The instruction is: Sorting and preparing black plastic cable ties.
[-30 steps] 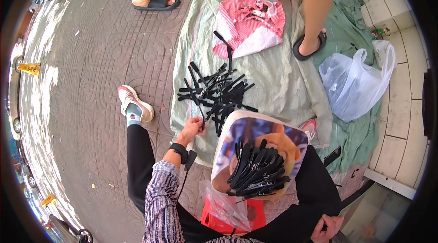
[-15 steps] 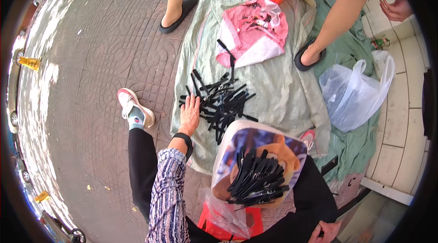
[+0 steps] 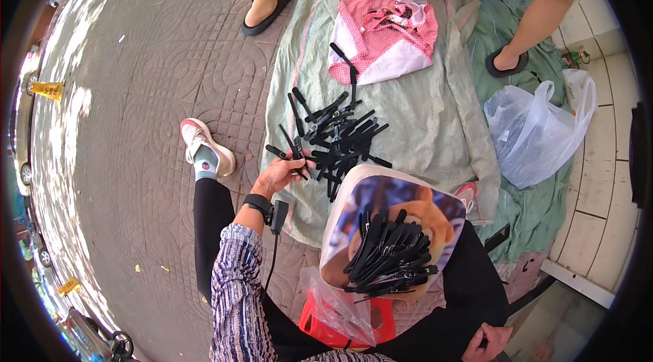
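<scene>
1. the left hand [image 3: 277,175] pinched a few black hair clips [image 3: 296,150] with its thumb and fingers, at the near left side of a messy clip heap [image 3: 343,134].
2. that heap lay criss-cross on a pale green sheet [image 3: 428,127].
3. a neater clip pile [image 3: 391,253] sat on a rounded square pad [image 3: 339,222] with a bear picture, between the person's legs.
4. the right hand [image 3: 488,343] was curled on the black trousers [image 3: 473,273]; i could not tell if it held something.
5. a red plastic stool [image 3: 387,318] and a clear bag [image 3: 330,304] showed below the pad.
6. a pink checked cloth [image 3: 357,12] lay past the heap.
</scene>
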A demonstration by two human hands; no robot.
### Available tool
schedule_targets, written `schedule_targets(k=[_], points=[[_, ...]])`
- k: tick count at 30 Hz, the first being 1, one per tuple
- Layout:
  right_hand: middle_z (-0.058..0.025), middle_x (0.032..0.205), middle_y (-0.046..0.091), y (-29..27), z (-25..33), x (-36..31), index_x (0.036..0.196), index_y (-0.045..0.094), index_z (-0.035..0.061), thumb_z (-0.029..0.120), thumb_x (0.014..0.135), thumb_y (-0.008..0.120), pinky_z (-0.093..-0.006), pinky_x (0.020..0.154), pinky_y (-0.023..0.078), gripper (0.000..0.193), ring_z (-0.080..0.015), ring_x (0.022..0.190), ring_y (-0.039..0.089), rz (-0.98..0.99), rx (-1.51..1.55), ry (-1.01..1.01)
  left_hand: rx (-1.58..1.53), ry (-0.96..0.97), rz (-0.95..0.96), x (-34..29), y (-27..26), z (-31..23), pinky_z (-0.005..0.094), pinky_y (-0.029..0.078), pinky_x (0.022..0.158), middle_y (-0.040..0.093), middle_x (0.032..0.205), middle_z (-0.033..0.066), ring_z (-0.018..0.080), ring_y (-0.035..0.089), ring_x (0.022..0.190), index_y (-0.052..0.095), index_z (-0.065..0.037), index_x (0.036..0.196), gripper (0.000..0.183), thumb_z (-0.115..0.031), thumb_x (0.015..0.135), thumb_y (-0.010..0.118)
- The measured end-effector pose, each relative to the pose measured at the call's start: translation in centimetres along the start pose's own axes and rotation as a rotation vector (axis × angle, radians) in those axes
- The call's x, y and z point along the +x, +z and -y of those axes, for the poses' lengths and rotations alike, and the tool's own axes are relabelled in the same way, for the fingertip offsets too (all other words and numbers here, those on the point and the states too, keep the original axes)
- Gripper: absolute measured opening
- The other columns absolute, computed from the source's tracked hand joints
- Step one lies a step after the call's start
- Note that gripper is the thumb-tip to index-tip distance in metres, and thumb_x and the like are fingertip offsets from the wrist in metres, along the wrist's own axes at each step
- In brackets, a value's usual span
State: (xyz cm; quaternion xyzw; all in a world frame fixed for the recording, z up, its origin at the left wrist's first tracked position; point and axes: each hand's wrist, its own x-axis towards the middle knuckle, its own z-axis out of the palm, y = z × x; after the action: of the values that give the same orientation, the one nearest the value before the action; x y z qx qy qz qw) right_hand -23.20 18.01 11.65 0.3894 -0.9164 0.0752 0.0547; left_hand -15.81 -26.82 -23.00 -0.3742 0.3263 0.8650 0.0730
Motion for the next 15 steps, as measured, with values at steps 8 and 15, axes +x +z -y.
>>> schedule_targets(k=[8,15], points=[[-0.0124,0.068,0.056,0.1,0.3,-0.2,0.084,0.063,0.0031,0.01,0.08,0.058,-0.0393,0.056,0.041,0.01,-0.0287,0.059,0.052,0.005,0.054,0.016,-0.275,0.058,0.412,-3.1,1.8,-1.7,0.0392,0.046,0.086,0.046,0.124,0.0236,0.0285,0.054,0.106,0.036,0.001,0.129,0.065,-0.002,0.067,0.054],[-0.0116,0.068,0.056,0.0,0.1,-0.1,0.084,0.063,0.003,0.011,0.079,0.059,-0.0393,0.056,0.041,0.01,-0.0283,0.059,0.052,-0.014,0.039,0.017,-0.224,0.043,0.124,-0.9,2.5,-0.4,0.0409,0.046,0.087,0.051,0.117,0.0208,0.0281,0.056,0.101,0.041,0.003,0.124,0.058,0.001,0.067,0.055]])
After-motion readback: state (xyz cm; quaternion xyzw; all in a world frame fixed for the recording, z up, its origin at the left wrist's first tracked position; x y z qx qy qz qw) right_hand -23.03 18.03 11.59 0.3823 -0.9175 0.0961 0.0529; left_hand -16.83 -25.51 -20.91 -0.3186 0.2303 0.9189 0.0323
